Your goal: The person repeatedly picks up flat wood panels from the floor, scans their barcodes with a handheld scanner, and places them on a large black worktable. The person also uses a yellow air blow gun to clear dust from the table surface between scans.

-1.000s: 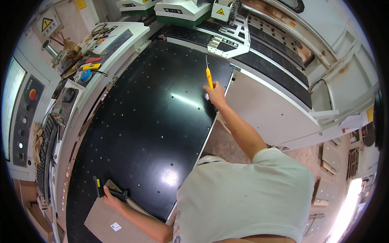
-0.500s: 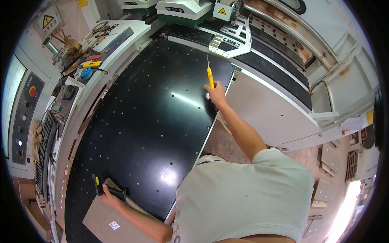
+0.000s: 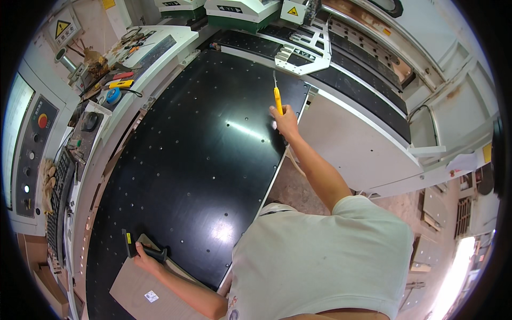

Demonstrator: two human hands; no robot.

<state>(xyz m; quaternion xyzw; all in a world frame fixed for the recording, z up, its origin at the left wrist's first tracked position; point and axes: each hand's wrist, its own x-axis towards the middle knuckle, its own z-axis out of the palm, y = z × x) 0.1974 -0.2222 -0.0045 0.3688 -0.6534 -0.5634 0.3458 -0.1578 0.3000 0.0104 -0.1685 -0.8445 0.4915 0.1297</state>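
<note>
In my left hand (image 3: 146, 258), at the lower left, is a black handheld barcode scanner (image 3: 129, 244) with a yellow label on its head. My fingers wrap its handle above a brown board (image 3: 136, 285), which bears a small white printed label (image 3: 151, 296). Farther off, my right hand (image 3: 285, 118) is closed round a slim yellow tool (image 3: 277, 100) with a long thin metal tip. That tip points away from me, over the far end of the black perforated bed (image 3: 186, 160). Its exact kind is unclear.
White and green machine heads (image 3: 240, 15) and a white bracket (image 3: 304, 63) stand beyond the bed. To the left are a control panel (image 3: 40, 144), a keyboard (image 3: 61, 197) and a shelf of tools with a blue tape roll (image 3: 113, 96). A pale hose (image 3: 294, 162) hangs beside my right forearm.
My right hand and the yellow tool have shifted very slightly. My left hand keeps hold of the scanner in almost the same place.
</note>
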